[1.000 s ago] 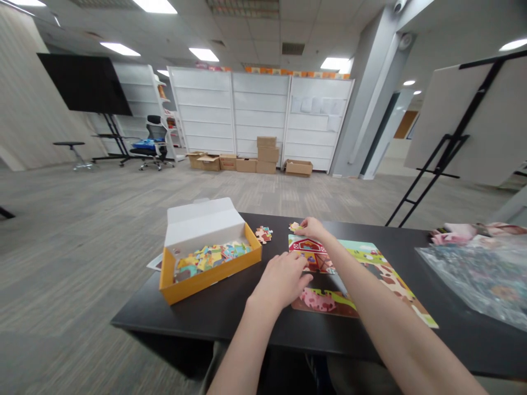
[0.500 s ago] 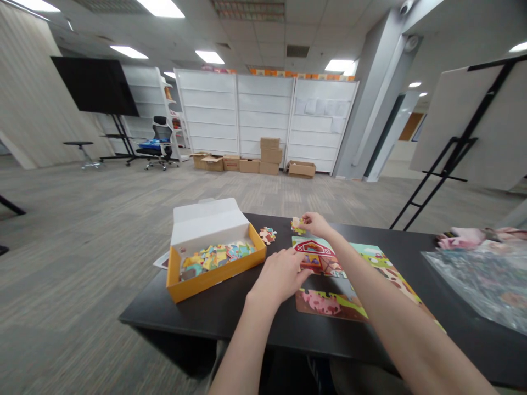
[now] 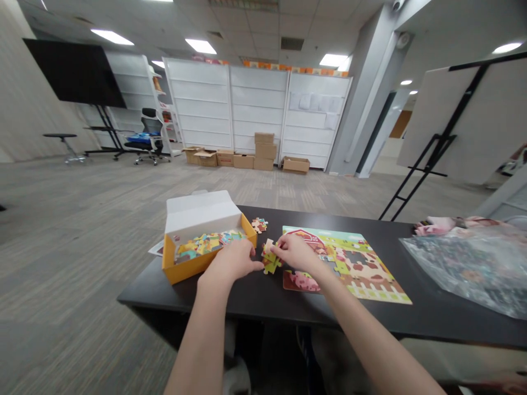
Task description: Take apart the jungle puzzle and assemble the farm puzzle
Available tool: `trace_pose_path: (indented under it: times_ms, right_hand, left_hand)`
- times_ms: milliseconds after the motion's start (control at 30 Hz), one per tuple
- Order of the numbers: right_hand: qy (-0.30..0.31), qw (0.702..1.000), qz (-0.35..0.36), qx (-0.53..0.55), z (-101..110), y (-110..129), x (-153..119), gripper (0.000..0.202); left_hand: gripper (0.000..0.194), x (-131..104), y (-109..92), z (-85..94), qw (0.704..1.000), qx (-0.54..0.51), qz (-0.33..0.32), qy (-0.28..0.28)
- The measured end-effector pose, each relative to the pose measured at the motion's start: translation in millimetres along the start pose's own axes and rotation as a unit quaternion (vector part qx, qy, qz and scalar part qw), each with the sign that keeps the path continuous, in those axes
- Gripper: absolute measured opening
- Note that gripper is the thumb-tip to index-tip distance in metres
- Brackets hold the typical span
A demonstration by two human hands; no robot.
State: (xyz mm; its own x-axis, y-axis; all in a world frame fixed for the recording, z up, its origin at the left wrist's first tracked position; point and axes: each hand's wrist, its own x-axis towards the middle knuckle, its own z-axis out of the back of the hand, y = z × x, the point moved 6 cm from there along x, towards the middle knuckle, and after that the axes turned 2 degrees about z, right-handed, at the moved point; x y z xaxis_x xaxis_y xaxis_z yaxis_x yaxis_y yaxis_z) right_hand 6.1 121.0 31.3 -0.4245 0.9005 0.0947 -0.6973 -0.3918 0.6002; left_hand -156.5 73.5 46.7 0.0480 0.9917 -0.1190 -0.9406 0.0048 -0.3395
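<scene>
Fingers closed, my right hand grips some yellow-green jigsaw puzzle pieces just left of the puzzle picture. My left hand is in front of the box's right end, thumb pointing toward those pieces, with nothing seen in it. A farm jigsaw puzzle with a barn, a cow and a pig lies partly assembled on the table; gaps show in the cow and the middle, and my right forearm hides part of it. The open yellow box holds many loose pieces. Another small cluster of pieces lies behind my hands.
The black table carries a clear plastic bag and pink cloth on the right. A paper sheet sticks out left of the box. Beyond are cardboard boxes, an office chair and an easel board.
My right hand has come nearer and left with puzzle pieces from the puzzle's far edge. My left hand has moved off the puzzle toward the box. The view has shifted slightly.
</scene>
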Motion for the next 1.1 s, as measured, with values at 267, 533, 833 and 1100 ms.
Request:
trace_pose_path:
  times_ms: [267, 533, 833, 1100]
  right_hand:
    - [-0.036, 0.998, 0.027, 0.035, 22, -7, -5, 0.032]
    - [-0.162, 0.983, 0.012, 0.081, 97, -27, -38, 0.041]
    - [-0.331, 0.933, -0.073, 0.12, 150, -92, -99, 0.04]
    - [-0.336, 0.921, -0.135, 0.143, 142, -117, -116, 0.044]
  left_hand:
    - [0.048, -10, -20, -11.2, 0.999, 0.053, 0.004, 0.008]
    - [0.047, -14, -34, -20.3, 0.993, 0.093, 0.064, -0.027]
    - [0.03, -3, -11, -22.0, 0.998, 0.051, 0.035, -0.02]
    - [0.02, 6, -11, -10.0, 0.978, -0.2, -0.044, -0.039]
